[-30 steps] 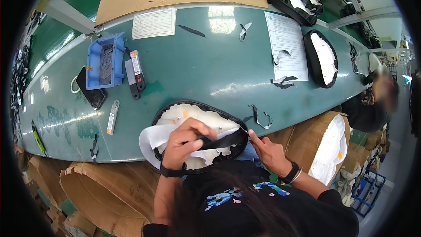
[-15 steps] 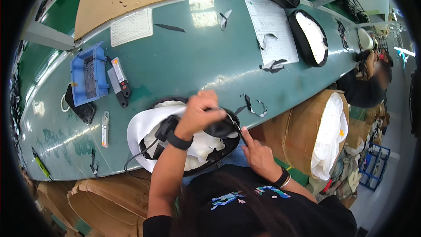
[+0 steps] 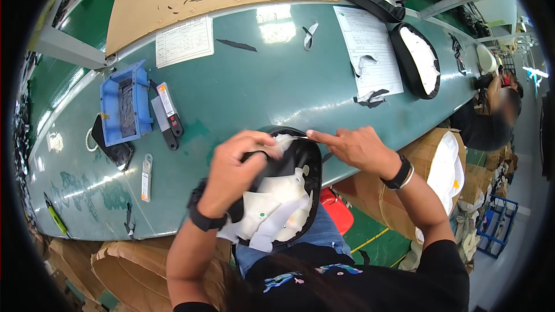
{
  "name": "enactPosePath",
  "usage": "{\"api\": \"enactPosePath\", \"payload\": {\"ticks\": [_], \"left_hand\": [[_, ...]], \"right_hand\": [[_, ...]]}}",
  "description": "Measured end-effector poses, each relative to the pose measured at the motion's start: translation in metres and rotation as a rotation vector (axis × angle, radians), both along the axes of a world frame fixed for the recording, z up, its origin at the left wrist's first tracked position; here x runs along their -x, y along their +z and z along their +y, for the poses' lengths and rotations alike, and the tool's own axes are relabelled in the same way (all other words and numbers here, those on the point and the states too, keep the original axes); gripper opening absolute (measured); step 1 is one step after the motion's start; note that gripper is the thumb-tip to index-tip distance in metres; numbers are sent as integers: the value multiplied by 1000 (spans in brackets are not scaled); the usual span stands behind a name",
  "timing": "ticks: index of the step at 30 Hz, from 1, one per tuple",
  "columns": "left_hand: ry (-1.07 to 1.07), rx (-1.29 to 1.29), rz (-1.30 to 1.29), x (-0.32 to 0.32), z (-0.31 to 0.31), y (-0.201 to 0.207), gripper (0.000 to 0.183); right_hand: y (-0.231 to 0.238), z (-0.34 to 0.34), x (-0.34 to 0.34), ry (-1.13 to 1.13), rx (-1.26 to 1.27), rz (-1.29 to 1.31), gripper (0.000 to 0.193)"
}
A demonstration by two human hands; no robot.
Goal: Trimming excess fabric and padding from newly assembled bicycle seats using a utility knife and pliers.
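A: Head view, what've we got? Where's the part?

B: Black shell point(image 3: 316, 185) w/ white lining point(image 3: 277, 189), open side up, at near edge of green bench point(image 3: 248, 98), partly over the person's lap point(image 3: 324, 232)

A: Hands?

B: L hand point(image 3: 237, 162) curled on black fabric point(image 3: 284, 164) at the shell, looks like a thumb-to-finger pinch; tips blurred, can't tell how tight. R hand point(image 3: 358, 149) grasps a thin tool point(image 3: 299, 137), index laid along it, tip at far rim. Can't ID the tool, mostly hidden

A: Step?

B: My read: working fabric edge along the rim, L holding matl, R on the tool. Prob mid-job, white flap point(image 3: 272, 228) lies loose at near side

A: Next move needs?

B: IMO fabric taut, small controlled pushes, L fingertips out of the tip's line, they're near it

A: Rest of bench, from where you're stood?

B: Blue bin point(image 3: 108, 104) + green-handled tool point(image 3: 56, 219) on the left, dark scraps point(image 3: 371, 99) at lower end of a paper sheet point(image 3: 370, 63), 2nd shell point(image 3: 417, 60) just beside that sheet, far right
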State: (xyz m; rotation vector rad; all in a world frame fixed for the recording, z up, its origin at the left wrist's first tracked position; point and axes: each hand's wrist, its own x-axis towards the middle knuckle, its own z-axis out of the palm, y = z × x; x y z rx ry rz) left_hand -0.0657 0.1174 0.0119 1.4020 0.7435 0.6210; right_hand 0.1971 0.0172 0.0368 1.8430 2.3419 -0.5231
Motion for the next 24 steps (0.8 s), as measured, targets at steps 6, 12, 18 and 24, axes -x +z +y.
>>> {"api": "enactPosePath", "payload": {"ticks": [6, 12, 18, 24], "left_hand": [[-163, -765, 473, -28, 1, -30, 12], [-110, 388, 255, -24, 33, -26, 30], [0, 479, -137, -6, 45, -1, 35], [60, 197, -703, 23, 49, -6, 31]], "right_hand": [[-3, 20, 10, 38, 109, -67, 58], [2, -33, 43, -160, 196, -40, 68], [7, -63, 91, -536, 171, -2, 68], [13, -99, 119, -673, 160, 58, 68]]}}
